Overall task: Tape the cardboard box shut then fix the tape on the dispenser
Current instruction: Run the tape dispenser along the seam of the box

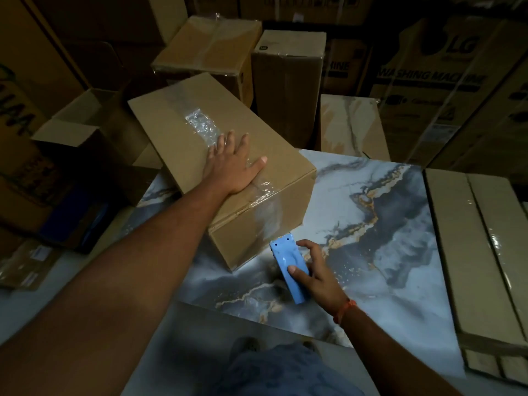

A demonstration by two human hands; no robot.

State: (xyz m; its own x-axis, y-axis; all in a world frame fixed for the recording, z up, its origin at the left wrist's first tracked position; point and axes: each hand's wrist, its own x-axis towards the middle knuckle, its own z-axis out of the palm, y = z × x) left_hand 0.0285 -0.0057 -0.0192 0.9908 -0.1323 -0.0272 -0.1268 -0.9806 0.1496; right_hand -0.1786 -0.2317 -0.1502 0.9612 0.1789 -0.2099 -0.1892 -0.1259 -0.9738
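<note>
A long brown cardboard box [183,130] lies at an angle on the marble-patterned table [385,224]. A strip of clear tape [201,125] runs along its top seam and down the near end face. My left hand [234,164] lies flat on the taped top near the box's near end, fingers spread. My right hand [314,272] grips a blue tape dispenser [288,267] at the foot of the box's near end, its toothed blade touching or just off the taped face. The tape roll itself is hidden.
Taped cardboard boxes [211,50] stand behind, and an open one [74,121] sits at the left. A large washing machine carton [445,81] fills the back right. Flat wrapped packages [474,244] lie along the table's right side.
</note>
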